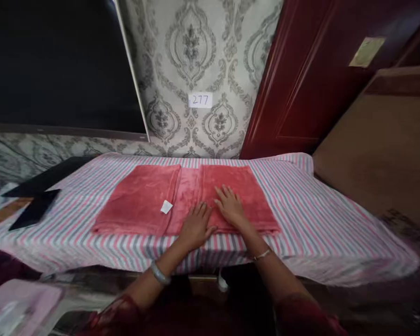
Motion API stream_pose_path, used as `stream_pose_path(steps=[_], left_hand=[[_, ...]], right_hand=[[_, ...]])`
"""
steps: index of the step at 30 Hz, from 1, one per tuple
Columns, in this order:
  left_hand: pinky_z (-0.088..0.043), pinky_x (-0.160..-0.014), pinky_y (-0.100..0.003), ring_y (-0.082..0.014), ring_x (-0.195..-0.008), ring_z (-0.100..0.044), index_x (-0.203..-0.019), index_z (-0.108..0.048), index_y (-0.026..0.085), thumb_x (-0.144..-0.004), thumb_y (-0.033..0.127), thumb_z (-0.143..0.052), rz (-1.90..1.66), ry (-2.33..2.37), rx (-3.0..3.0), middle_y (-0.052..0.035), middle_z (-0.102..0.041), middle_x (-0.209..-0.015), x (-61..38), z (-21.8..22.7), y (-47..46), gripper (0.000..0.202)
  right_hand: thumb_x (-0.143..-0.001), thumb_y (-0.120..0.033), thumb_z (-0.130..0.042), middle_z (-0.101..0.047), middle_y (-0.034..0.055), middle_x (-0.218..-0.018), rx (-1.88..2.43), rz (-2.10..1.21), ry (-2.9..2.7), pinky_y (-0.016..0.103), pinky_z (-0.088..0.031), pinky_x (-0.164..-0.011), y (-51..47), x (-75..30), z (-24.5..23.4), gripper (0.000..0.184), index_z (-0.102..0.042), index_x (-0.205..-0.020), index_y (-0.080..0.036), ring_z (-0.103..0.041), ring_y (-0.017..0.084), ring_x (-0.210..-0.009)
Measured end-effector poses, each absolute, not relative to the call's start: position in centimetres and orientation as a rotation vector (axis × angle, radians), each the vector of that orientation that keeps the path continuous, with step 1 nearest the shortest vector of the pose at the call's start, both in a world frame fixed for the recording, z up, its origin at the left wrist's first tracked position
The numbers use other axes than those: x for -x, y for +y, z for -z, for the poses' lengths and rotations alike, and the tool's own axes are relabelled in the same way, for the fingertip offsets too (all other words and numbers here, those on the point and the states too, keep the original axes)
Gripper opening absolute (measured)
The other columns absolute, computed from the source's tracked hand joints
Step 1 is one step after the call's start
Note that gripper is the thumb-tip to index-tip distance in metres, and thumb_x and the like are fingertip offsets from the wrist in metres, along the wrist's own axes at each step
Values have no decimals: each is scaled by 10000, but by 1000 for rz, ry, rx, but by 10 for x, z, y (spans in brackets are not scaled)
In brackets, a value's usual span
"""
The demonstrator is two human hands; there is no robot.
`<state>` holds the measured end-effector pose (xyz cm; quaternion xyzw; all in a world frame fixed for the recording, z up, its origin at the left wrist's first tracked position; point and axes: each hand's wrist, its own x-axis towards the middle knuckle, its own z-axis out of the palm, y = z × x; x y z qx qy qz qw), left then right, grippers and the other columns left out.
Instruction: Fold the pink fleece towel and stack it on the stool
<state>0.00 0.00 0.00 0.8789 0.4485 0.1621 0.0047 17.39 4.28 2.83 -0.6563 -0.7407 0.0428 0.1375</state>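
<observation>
A red plush towel [140, 198] lies partly folded on a table under a pink, grey and white striped cloth [301, 205]. Its left and right sides are turned in toward the middle, and a small white tag [166, 206] shows near the centre. My left hand [196, 226] rests flat on the towel's near edge at the middle, fingers stretched out. My right hand [230, 205] lies flat on the right folded flap, fingers spread. Neither hand holds anything. Both wrists wear bangles.
A patterned grey wall carries a paper label "277" [200, 100]. A dark screen [56, 65] stands at the left, a dark red door [318, 70] and a brown board [381, 140] at the right. Flat black items [38, 196] lie at the table's left end.
</observation>
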Motion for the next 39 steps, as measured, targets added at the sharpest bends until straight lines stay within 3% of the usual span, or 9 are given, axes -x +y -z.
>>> stream_pose_path(steps=[5, 12, 18, 22, 26, 28, 31, 34, 39], left_hand=[[-329, -1166, -549, -355, -1450, -361, -1452, -468, 56, -929, 408, -577, -617, 1398, -2731, -243, -435, -1522, 12, 9, -9, 640], [-460, -1082, -468, -258, -1300, -564, -1311, -619, 223, -958, 331, -519, -972, 1255, -2624, -125, -625, -1376, 81, -4, -27, 382], [-403, -1104, -537, -359, -1272, -562, -1168, -680, 152, -853, 386, -563, -1359, 2008, -2182, -175, -660, -1289, 203, -30, -1, 409], [-386, -1102, -558, -399, -1239, -570, -1100, -684, 142, -748, 392, -640, -1351, 2278, -1648, -173, -687, -1212, 261, -32, 5, 435], [-506, -972, -468, -310, -944, -694, -1015, -708, 164, -756, 371, -667, -1374, 2121, -1098, -84, -723, -864, 274, -37, 2, 334], [-533, -927, -399, -260, -873, -698, -941, -717, 165, -740, 304, -707, -1463, 1993, -923, -56, -709, -792, 270, -42, 2, 244], [-572, -825, -326, -223, -817, -703, -881, -717, 150, -727, 185, -723, -1511, 1707, -659, -61, -713, -776, 262, -51, 3, 157], [-602, -760, -334, -225, -786, -718, -906, -712, 134, -779, 115, -641, -1545, 1398, -352, -76, -722, -783, 256, -55, 2, 147], [-593, -871, -361, -214, -885, -727, -1014, -691, 169, -867, 160, -561, -1864, 1002, -138, -59, -753, -883, 238, -45, -12, 196]], right_hand=[[-1013, -451, -363, -193, 46, -1670, 1850, -161, -2264, 629, -163, -1172, 67, -139, -28, 566, -310, -1563, -328, -145, 323, -1530], [-1006, -493, -350, -166, 22, -1676, 1883, -134, -2286, 632, -146, -1174, 67, -133, -12, 582, -294, -1567, -348, -111, 318, -1536], [-1008, -497, -340, -177, 11, -1674, 1898, -123, -2281, 633, -141, -1173, 68, -133, -12, 577, -297, -1565, -353, -116, 319, -1534], [-1009, -496, -338, -191, 17, -1672, 1907, -108, -2284, 625, -141, -1175, 68, -132, -11, 581, -289, -1568, -348, -118, 311, -1533], [-1007, -494, -337, -188, 16, -1672, 1911, -94, -2290, 628, -141, -1174, 67, -132, -12, 584, -293, -1569, -338, -133, 314, -1530], [-1008, -495, -332, -188, 14, -1672, 1910, -89, -2290, 627, -146, -1174, 66, -132, -12, 585, -290, -1569, -336, -137, 313, -1529], [-1008, -492, -328, -184, 13, -1673, 1907, -90, -2291, 625, -149, -1174, 66, -132, -13, 586, -284, -1571, -338, -141, 312, -1528], [-1009, -490, -326, -191, 14, -1671, 1916, -102, -2292, 618, -152, -1175, 66, -132, -13, 585, -280, -1572, -341, -134, 310, -1530], [-1009, -503, -318, -184, 10, -1674, 1929, -114, -2292, 610, -151, -1176, 67, -132, -13, 585, -272, -1573, -352, -114, 304, -1535]])
